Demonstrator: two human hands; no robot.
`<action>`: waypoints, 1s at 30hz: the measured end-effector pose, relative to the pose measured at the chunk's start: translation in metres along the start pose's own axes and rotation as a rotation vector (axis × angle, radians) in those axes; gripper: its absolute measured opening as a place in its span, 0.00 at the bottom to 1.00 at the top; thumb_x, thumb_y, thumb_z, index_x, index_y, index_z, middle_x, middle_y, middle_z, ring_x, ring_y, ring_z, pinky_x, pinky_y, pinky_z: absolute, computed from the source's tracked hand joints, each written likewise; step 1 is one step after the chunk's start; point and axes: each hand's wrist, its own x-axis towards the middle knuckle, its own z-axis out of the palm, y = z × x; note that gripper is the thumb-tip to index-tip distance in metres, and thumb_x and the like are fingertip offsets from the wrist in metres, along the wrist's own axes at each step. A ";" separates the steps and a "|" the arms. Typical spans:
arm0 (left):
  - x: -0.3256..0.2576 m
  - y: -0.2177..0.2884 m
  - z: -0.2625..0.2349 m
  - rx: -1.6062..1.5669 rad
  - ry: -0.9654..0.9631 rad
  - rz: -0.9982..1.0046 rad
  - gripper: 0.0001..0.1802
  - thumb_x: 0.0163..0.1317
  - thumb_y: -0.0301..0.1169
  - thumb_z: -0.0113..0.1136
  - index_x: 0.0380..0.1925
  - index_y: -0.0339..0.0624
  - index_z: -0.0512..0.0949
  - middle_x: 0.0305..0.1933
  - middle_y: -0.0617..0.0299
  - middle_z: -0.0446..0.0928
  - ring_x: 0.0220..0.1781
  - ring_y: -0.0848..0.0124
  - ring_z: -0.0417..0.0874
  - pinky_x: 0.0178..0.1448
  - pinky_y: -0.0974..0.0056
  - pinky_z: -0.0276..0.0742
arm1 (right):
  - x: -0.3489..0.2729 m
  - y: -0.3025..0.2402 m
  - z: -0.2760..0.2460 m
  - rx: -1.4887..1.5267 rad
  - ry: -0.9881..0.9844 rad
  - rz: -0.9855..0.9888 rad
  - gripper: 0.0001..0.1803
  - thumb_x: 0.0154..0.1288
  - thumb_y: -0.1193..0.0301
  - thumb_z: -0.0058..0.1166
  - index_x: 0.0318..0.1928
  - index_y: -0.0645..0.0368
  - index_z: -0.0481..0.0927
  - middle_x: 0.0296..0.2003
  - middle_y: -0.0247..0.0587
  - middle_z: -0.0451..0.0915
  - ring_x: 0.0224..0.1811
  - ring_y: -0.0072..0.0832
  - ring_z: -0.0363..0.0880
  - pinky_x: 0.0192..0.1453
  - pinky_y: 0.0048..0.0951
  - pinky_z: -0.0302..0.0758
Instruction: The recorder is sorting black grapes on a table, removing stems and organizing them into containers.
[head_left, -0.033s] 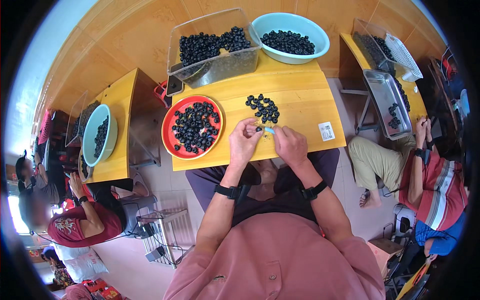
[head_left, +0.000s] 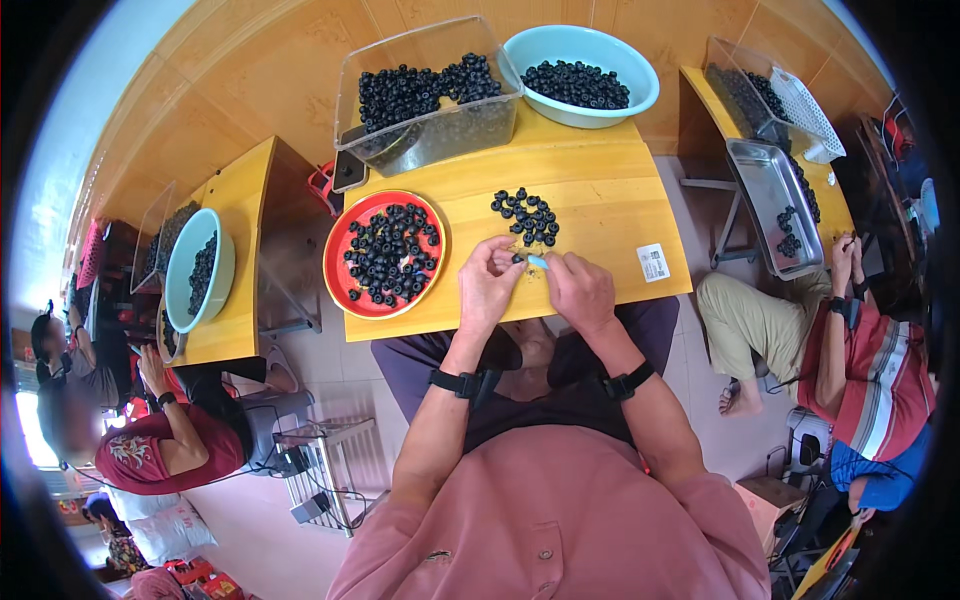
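Both hands pinch a small blue tool, lying crosswise.

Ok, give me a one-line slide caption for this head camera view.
Left hand and right hand pinch a small dark piece at a yellow table, between a red plate and a loose pile.

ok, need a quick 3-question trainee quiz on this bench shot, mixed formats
1. True or false: the red plate of small black rings lies to the left of the left hand.
2. Multiple choice: the loose pile of black rings on the wooden table sits (A) inside the teal bowl, (B) just beyond the hands, (C) on the floor.
3. Fill in: the right hand pinches a small light ____ tool.

Key: 1 true; 2 B; 3 blue.
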 end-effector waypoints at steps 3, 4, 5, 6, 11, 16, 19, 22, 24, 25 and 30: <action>0.000 -0.008 -0.002 0.011 0.011 0.051 0.22 0.59 0.16 0.72 0.54 0.34 0.80 0.37 0.67 0.79 0.38 0.80 0.79 0.46 0.73 0.79 | 0.000 -0.001 0.002 0.028 0.008 -0.042 0.03 0.66 0.71 0.59 0.38 0.55 0.83 0.24 0.37 0.74 0.26 0.35 0.81 0.28 0.38 0.78; 0.000 -0.008 -0.002 0.025 0.010 0.052 0.22 0.59 0.16 0.72 0.54 0.34 0.80 0.37 0.67 0.79 0.38 0.80 0.79 0.45 0.73 0.79 | -0.001 -0.001 0.003 0.021 0.005 -0.044 0.03 0.66 0.70 0.59 0.38 0.55 0.83 0.24 0.37 0.74 0.26 0.35 0.81 0.28 0.38 0.78; 0.000 -0.008 -0.001 0.040 0.010 0.054 0.22 0.58 0.16 0.72 0.53 0.34 0.80 0.37 0.67 0.78 0.37 0.80 0.78 0.45 0.73 0.79 | -0.001 0.000 0.004 0.015 0.003 -0.046 0.03 0.66 0.70 0.59 0.38 0.55 0.83 0.24 0.37 0.73 0.26 0.35 0.81 0.28 0.37 0.78; 0.000 -0.008 -0.001 0.040 0.009 0.054 0.22 0.58 0.16 0.72 0.53 0.34 0.80 0.37 0.67 0.78 0.37 0.80 0.78 0.45 0.73 0.79 | -0.002 0.000 0.004 0.015 0.003 -0.045 0.03 0.66 0.70 0.59 0.38 0.55 0.83 0.24 0.37 0.73 0.26 0.35 0.81 0.28 0.37 0.78; 0.001 -0.007 -0.001 0.066 0.001 0.057 0.21 0.59 0.15 0.72 0.52 0.34 0.80 0.38 0.67 0.79 0.38 0.81 0.78 0.45 0.74 0.79 | 0.000 0.000 0.004 0.024 -0.013 -0.036 0.03 0.66 0.70 0.59 0.38 0.54 0.83 0.24 0.37 0.74 0.26 0.35 0.81 0.29 0.37 0.79; 0.001 -0.012 -0.003 -0.093 0.015 0.040 0.22 0.59 0.15 0.72 0.53 0.35 0.79 0.38 0.67 0.79 0.38 0.80 0.79 0.46 0.73 0.79 | 0.003 -0.002 0.004 0.013 -0.019 0.014 0.04 0.66 0.70 0.58 0.38 0.55 0.82 0.25 0.38 0.76 0.27 0.35 0.83 0.30 0.38 0.80; 0.001 -0.009 -0.005 -0.194 0.041 0.022 0.20 0.60 0.16 0.72 0.52 0.35 0.80 0.38 0.67 0.79 0.38 0.80 0.79 0.46 0.73 0.79 | 0.003 -0.002 0.004 0.005 -0.015 0.049 0.03 0.67 0.71 0.58 0.37 0.55 0.82 0.25 0.38 0.78 0.28 0.36 0.84 0.30 0.39 0.80; 0.000 -0.001 -0.008 -0.132 0.066 0.076 0.15 0.61 0.18 0.73 0.48 0.34 0.83 0.38 0.66 0.79 0.38 0.79 0.80 0.46 0.73 0.79 | 0.004 -0.002 0.005 -0.004 -0.023 0.036 0.03 0.67 0.71 0.57 0.37 0.55 0.82 0.26 0.38 0.78 0.28 0.36 0.84 0.30 0.39 0.80; -0.002 0.002 -0.012 -0.053 0.080 0.148 0.12 0.61 0.19 0.73 0.45 0.34 0.84 0.38 0.65 0.79 0.38 0.78 0.80 0.46 0.73 0.79 | 0.002 -0.002 0.004 -0.015 -0.030 0.030 0.03 0.67 0.71 0.57 0.37 0.55 0.82 0.26 0.38 0.78 0.28 0.36 0.84 0.30 0.39 0.80; -0.004 0.003 -0.015 0.044 0.136 0.198 0.10 0.61 0.19 0.73 0.43 0.35 0.85 0.38 0.64 0.79 0.37 0.77 0.81 0.45 0.72 0.79 | 0.001 -0.003 0.004 -0.020 -0.026 0.035 0.03 0.67 0.71 0.57 0.37 0.55 0.82 0.26 0.38 0.78 0.28 0.36 0.84 0.30 0.39 0.80; 0.006 0.019 -0.065 0.455 0.341 0.395 0.11 0.58 0.18 0.71 0.41 0.38 0.86 0.39 0.57 0.82 0.35 0.69 0.83 0.42 0.67 0.80 | 0.003 -0.004 -0.001 0.008 0.009 0.044 0.03 0.67 0.72 0.58 0.38 0.56 0.83 0.26 0.38 0.78 0.28 0.36 0.83 0.30 0.39 0.79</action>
